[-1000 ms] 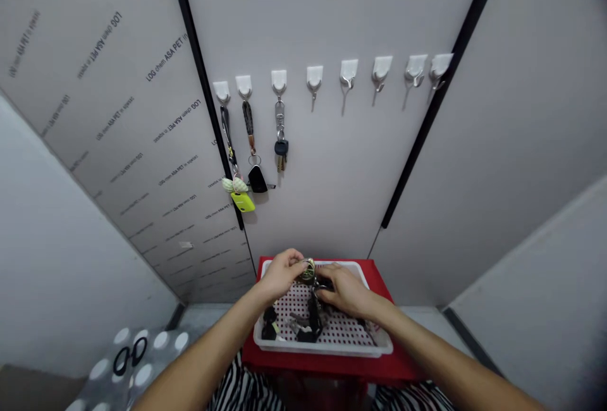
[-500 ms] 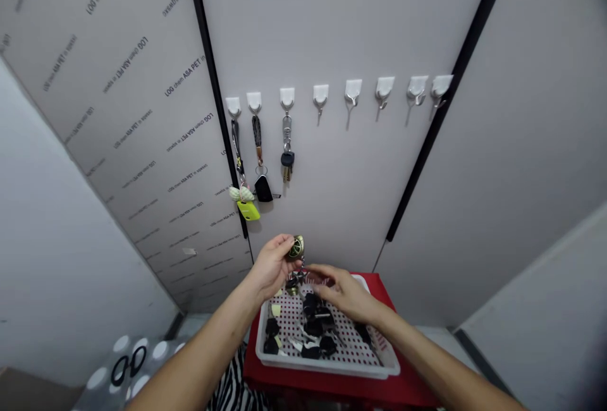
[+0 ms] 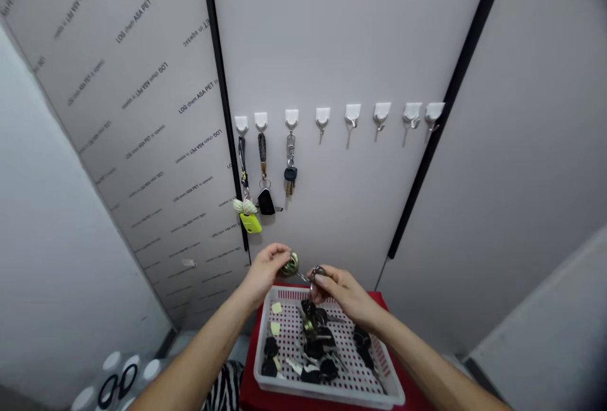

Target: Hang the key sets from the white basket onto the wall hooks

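Observation:
My left hand (image 3: 265,270) pinches a round, brass-coloured keychain charm (image 3: 289,265) just above the far edge of the basket. A short chain runs from the charm to my right hand (image 3: 342,291), whose thumb and fingers close on the key ring (image 3: 313,274). Dark and brass-coloured pieces hang below that ring, but which of them belong to it I cannot tell. Beneath both hands lies a white perforated plastic basket (image 3: 327,387) with several black-headed keys (image 3: 313,349) inside. Yellow paper tags (image 3: 275,328) show on its left side.
Several white hooks (image 3: 323,119) line the grey wall panel; the three leftmost hold a lime-green key fob (image 3: 250,222), a black car key (image 3: 266,201) and a key bunch (image 3: 290,175). The basket stands on a red surface (image 3: 253,351). Bottles with white caps (image 3: 112,361) are at lower left.
My right hand has closed on the key ring, where its fingers were apart before. The charm in my left hand has turned and the chain now stretches between both hands. The view has tilted slightly.

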Demonstrator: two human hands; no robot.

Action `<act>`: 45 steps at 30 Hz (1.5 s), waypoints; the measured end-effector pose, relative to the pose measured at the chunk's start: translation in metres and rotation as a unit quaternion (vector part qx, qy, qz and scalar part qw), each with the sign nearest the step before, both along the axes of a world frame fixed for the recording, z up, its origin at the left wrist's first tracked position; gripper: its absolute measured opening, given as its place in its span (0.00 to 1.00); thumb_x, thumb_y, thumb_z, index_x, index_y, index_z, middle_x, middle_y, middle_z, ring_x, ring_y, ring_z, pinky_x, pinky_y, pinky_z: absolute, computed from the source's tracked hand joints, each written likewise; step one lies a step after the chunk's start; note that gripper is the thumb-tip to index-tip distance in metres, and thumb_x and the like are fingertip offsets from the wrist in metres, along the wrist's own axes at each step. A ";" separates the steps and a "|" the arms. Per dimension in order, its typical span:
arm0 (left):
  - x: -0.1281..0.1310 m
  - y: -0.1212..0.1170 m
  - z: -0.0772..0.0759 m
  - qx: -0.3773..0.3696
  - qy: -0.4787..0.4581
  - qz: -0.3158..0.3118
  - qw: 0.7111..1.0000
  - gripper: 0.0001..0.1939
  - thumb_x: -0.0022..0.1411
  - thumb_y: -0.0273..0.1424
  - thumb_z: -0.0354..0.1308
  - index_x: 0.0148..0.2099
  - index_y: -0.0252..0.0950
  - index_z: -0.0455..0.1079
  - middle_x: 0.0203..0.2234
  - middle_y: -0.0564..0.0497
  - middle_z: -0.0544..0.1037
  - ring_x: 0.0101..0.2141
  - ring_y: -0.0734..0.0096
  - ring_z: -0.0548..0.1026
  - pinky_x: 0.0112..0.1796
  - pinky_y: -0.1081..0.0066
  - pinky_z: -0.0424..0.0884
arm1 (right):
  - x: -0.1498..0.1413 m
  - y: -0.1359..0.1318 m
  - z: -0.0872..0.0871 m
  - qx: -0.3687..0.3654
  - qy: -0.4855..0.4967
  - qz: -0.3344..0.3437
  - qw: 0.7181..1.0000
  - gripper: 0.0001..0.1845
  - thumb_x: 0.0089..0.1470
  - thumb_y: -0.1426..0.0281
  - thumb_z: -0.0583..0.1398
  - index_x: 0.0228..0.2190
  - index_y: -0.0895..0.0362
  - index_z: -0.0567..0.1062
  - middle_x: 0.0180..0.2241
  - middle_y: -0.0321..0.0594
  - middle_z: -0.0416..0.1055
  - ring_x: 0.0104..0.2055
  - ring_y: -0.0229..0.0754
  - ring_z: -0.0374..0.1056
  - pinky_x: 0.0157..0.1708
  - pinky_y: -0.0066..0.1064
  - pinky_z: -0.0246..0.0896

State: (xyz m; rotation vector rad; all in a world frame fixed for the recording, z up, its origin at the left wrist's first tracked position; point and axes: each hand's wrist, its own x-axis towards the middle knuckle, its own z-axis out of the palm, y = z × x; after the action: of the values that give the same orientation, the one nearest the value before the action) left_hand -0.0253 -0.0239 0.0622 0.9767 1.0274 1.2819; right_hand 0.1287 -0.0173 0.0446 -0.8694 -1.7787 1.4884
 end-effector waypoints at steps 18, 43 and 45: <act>0.021 -0.006 -0.021 0.093 0.159 -0.081 0.980 0.10 0.44 0.30 0.48 0.30 0.30 0.65 0.24 0.51 0.70 0.27 0.76 0.65 0.31 0.75 0.60 | -0.007 0.005 0.014 -0.084 0.127 -0.025 0.988 0.10 0.40 0.66 0.54 0.21 0.62 0.63 0.17 0.32 0.62 0.19 0.27 0.55 0.22 0.21 0.50; 0.032 0.080 0.181 0.312 0.441 0.223 0.812 0.10 0.44 0.25 0.48 0.32 0.33 0.65 0.24 0.51 0.71 0.25 0.78 0.66 0.30 0.76 0.61 | -0.020 0.086 0.183 0.146 0.178 -0.228 0.946 0.05 0.38 0.71 0.55 0.19 0.61 0.63 0.14 0.32 0.63 0.15 0.28 0.58 0.16 0.21 0.55; 0.036 0.083 0.183 0.310 0.462 0.223 0.800 0.12 0.45 0.24 0.47 0.34 0.33 0.65 0.27 0.50 0.71 0.28 0.77 0.66 0.32 0.75 0.61 | -0.020 0.095 0.187 0.151 0.170 -0.246 0.942 0.05 0.39 0.71 0.54 0.18 0.61 0.63 0.13 0.32 0.63 0.14 0.27 0.57 0.15 0.20 0.54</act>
State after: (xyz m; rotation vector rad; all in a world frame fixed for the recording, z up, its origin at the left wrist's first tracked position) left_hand 0.0107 0.0594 0.2453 2.0892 1.6926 1.5966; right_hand 0.1091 0.0772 0.2314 -0.7699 -1.3562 0.9436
